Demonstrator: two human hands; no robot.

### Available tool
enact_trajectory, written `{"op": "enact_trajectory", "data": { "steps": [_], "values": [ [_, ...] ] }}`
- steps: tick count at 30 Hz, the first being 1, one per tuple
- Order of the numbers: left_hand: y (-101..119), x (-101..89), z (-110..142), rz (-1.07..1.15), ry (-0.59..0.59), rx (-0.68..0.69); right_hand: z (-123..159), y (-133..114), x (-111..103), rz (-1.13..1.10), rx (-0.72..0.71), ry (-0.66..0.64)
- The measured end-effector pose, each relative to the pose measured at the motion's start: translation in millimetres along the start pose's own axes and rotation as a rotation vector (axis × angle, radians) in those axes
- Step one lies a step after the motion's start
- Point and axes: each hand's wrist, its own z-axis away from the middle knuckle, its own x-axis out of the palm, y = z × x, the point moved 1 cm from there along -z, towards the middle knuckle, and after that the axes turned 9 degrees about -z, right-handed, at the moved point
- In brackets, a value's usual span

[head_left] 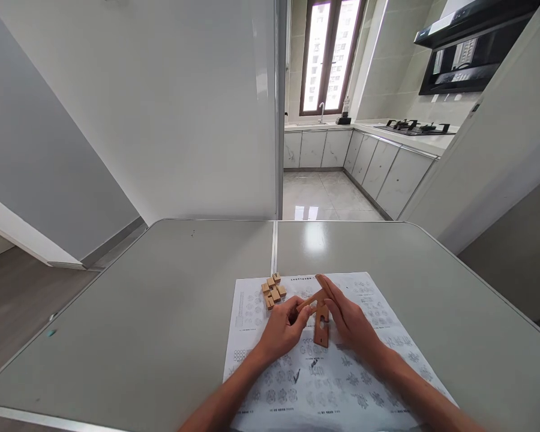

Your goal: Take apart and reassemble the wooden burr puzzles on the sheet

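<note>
My left hand (284, 327) is closed, thumb and fingers pinching a thin wooden puzzle piece that reaches toward the right hand. My right hand (344, 309) has its fingers stretched out together, leaning over the far end of the pieces; whether it grips anything is hidden. Between the hands a reddish-brown notched wooden piece (321, 336) shows, its near end pointing toward me. Just beyond my left hand lies a cluster of small light wooden blocks (273, 293), joined in a stepped shape. All this is over a printed paper sheet (297, 402) with rows of line diagrams.
The sheet rests on a grey table (139, 336) with a metal edge and a seam down its middle. A small teal bit (51, 332) lies near the left edge. Beyond are a white wall panel (198, 120) and a kitchen with a gas stove (416, 127).
</note>
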Motion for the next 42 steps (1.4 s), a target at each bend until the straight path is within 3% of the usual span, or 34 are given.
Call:
{"op": "enact_trajectory", "data": {
  "steps": [16,27,42],
  "values": [
    [-1.4,1.0,0.9,-0.004,-0.008,0.02,1.2,1.1,2.6,-0.03,0.005,0.015],
    [-1.2,0.3,-0.4,-0.012,-0.008,0.021,-2.7,1.8,-1.3,-0.057,-0.016,-0.046],
    [2.7,-1.2,-0.4,0.013,-0.014,0.036,-4.1,-4.0,-2.6,-0.047,-0.031,-0.006]
  ]
}}
